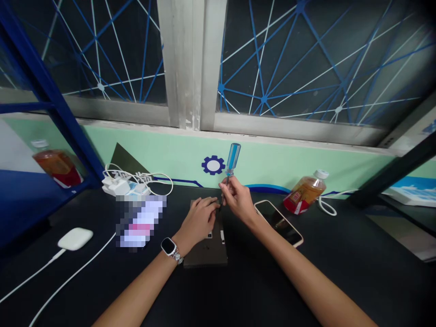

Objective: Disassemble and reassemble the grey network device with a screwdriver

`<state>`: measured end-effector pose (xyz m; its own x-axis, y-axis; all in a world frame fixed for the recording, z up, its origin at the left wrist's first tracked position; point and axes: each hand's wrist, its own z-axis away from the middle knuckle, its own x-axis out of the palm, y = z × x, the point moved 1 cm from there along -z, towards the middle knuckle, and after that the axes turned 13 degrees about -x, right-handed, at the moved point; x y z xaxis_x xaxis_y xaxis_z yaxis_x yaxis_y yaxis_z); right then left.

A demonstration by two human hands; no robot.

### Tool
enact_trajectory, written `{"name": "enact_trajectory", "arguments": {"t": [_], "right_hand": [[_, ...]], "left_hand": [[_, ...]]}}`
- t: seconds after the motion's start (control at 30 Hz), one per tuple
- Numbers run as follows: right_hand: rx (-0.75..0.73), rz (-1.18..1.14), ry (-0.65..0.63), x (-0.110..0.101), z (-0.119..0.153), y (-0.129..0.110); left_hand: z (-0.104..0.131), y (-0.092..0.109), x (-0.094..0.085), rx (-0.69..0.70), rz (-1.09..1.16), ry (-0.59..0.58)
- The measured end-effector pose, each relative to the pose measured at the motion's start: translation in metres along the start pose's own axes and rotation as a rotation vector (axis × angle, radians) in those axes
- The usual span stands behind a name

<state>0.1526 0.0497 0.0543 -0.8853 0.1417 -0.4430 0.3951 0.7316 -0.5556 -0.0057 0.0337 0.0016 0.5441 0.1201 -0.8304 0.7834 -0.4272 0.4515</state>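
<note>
A screwdriver (pixel 233 156) with a blue-and-clear handle stands nearly upright in my right hand (pixel 236 197). My right fingers pinch it low, around the shaft just under the handle. Its tip points down at the upper right edge of a dark brown flat case (pixel 206 254) on the table. Over the upper part of this case lies my left hand (pixel 200 218), fingers bent and gripping it, fingertips close to the screwdriver's shaft. Part of a small pale label shows below these fingers, and a white strip (pixel 222 236) is on the case's right side. The screwdriver's exact contact point is hidden.
On the black table (pixel 245 290), a phone (pixel 279 222) and a drink bottle (pixel 304 193) are to the right. Left are a blurred-out patch (pixel 143 225), a white earbud case (pixel 75 239) on a cable, and a power strip (pixel 126 187) with cords. Windows rise behind.
</note>
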Motion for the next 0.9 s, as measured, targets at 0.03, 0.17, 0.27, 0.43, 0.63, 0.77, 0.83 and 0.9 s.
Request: {"name": "enact_trajectory", "arguments": {"t": [0.03,0.17,0.27,0.43,0.63,0.77,0.83,0.9], "right_hand": [[0.001,-0.004,-0.008,-0.0002,0.0,0.0002],[0.003,-0.019,-0.022,-0.001,0.0001,0.0014],[0.0,-0.021,-0.029,-0.0012,0.0002,0.0019],[-0.004,-0.022,-0.04,-0.0015,-0.0005,0.0003],[-0.002,-0.04,-0.041,-0.0018,-0.0009,0.0007],[-0.003,-0.041,-0.063,-0.0022,-0.001,0.0003],[-0.006,-0.05,-0.089,-0.003,-0.0015,-0.0002],[-0.011,-0.067,-0.119,-0.0046,-0.0025,-0.0009]], "left_hand": [[0.0,-0.0001,0.0001,-0.003,0.003,0.001],[-0.0002,0.0004,-0.0004,-0.001,0.008,-0.004],[-0.0005,0.0006,-0.0009,0.002,0.004,0.0],[-0.0007,-0.0007,0.0003,0.001,-0.002,-0.002],[-0.0006,-0.0006,0.0003,0.004,0.005,-0.006],[-0.0008,0.0003,-0.0005,0.006,0.008,-0.005],[-0.0008,0.0004,-0.0006,0.007,0.01,-0.003],[-0.0007,0.0002,-0.0005,0.008,0.013,-0.001]]}}
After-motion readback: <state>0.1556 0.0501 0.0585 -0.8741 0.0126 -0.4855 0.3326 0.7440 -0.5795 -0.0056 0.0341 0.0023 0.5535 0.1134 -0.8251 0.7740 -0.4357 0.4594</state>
